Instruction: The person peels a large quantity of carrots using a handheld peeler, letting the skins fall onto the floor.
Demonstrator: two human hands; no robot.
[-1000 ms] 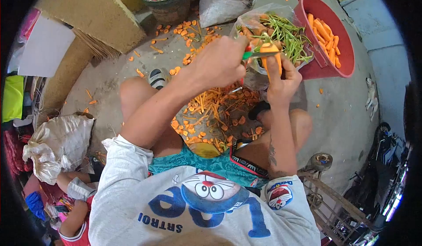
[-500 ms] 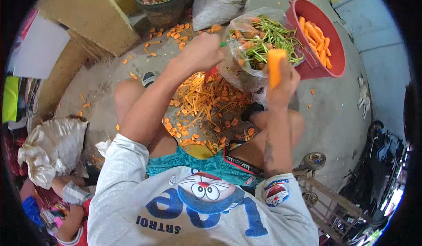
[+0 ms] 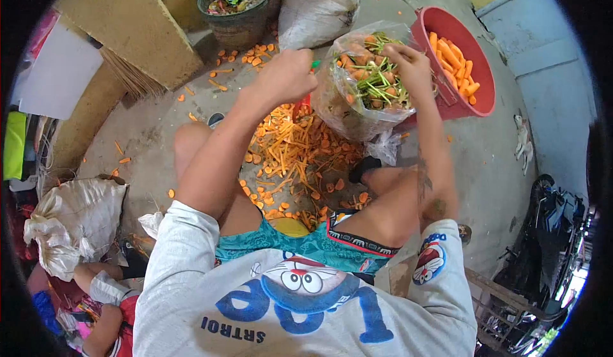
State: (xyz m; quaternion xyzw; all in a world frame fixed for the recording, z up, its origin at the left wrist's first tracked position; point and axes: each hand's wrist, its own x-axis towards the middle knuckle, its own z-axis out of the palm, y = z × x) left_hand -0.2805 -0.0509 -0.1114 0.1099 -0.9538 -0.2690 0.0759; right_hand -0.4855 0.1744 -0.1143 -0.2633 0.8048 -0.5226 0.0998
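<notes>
My left hand (image 3: 288,76) is closed around a tool (image 3: 315,65) with a green end; a red part (image 3: 302,106) shows below the fist, and the rest is hidden. Beneath it lies a heap of carrot peelings (image 3: 287,149) and cut carrot ends. My right hand (image 3: 412,73) reaches over the clear plastic bag (image 3: 348,117), its fingers bent and closed down at the green stems (image 3: 380,89). What they grip I cannot make out. Unpeeled carrots (image 3: 362,59) with stems fill the bag. Just right of this hand, peeled carrots (image 3: 453,57) lie in a red tub (image 3: 476,101).
A dark bin (image 3: 233,28) of waste and a white sack (image 3: 319,12) stand at the back. Another sack (image 3: 76,220) slumps at left, near a person in red (image 3: 105,328). A cat (image 3: 523,140) lies by the right wall.
The peeled carrot has left my right hand, which has moved up to the stems in the bag. The bag's mouth shows more of its carrots. My left hand keeps its tool.
</notes>
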